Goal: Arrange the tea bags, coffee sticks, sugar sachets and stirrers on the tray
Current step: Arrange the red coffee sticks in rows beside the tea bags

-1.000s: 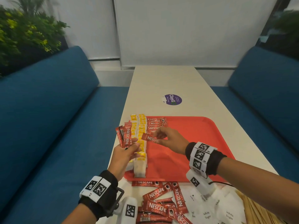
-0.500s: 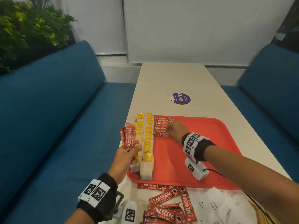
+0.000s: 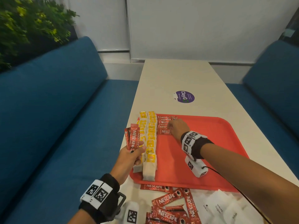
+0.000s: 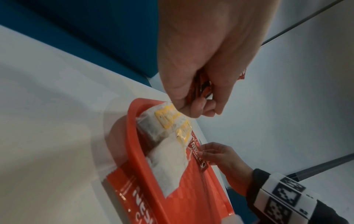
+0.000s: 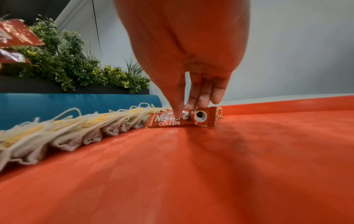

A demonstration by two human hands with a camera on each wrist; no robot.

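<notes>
Head view shows the right hand (image 3: pixel 177 128) at about 12 o'clock on the flat red plastic tray (image 3: pixel 210 143), fingers nearly straight, thumb tip and fingertips pressing down on the nearest red foil coffee stick (image 3: pixel 165 131) of a short column laid crosswise. That stick lies flat, its left end just beside the two long rows of white paper tea bags with yellow tags (image 3: pixel 151 139) that run along the tray's 9 o'clock edge.

The left hand (image 3: pixel 131 160) grips a small upright bundle of red coffee sticks (image 3: pixel 133 138) at the tray's 9 o'clock rim, ready to feed the next one.

To do this step well, I judge the stick should be nudged square against its neighbour, ends flush, with light pressure only, since glossy foil likely slides on the tray's fine chequered texture. The soft, crumpled tea bags and their loose strings could shift if bumped.

Loose red coffee sticks (image 3: pixel 171 206) and white paper sugar sachets (image 3: pixel 218 207) wait on the pale table (image 3: pixel 161 81) at 6 o'clock.
</notes>
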